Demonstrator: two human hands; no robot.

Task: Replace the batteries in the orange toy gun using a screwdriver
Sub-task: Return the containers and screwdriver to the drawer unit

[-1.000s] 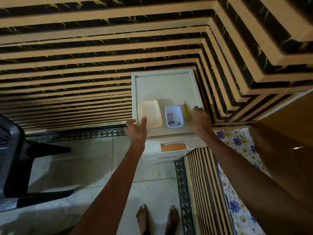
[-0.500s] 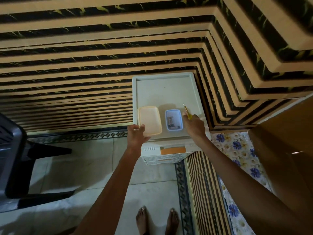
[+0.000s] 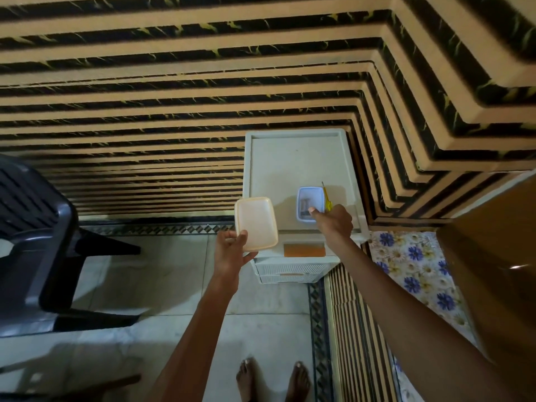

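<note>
— Entry one: the left hand (image 3: 232,250)?
— Fingers and thumb curled on the near corner of a pale yellow translucent rectangular plastic box (image 3: 255,223), lid on. The box reaches away from the hand and overhangs the left edge of the white plastic bench (image 3: 290,163) with drawers. Whether it touches the bench, cannot tell.
— Entry two: the right hand (image 3: 335,224)?
— Closed round a slim yellow-handled screwdriver (image 3: 327,200), shaft pointing away beyond the knuckles. One fingertip (image 3: 311,210) sits at the near rim of a small open blue-rimmed white tub (image 3: 310,198), which stands on the bench just left of the screwdriver.
— Contents of the tub?
— Small dark items, too small to identify.
— The orange toy gun?
— Cannot tell where it is. An orange rectangle (image 3: 304,250) shows on the drawer front below the right wrist, between the two hands. What it is, cannot tell.
— Surroundings?
— A dark plastic chair (image 3: 34,227) well left of the left hand. A blue-flowered cloth (image 3: 414,256) right of the right forearm. Two bare feet (image 3: 246,378) on pale floor tiles (image 3: 174,285), below both arms.
</note>
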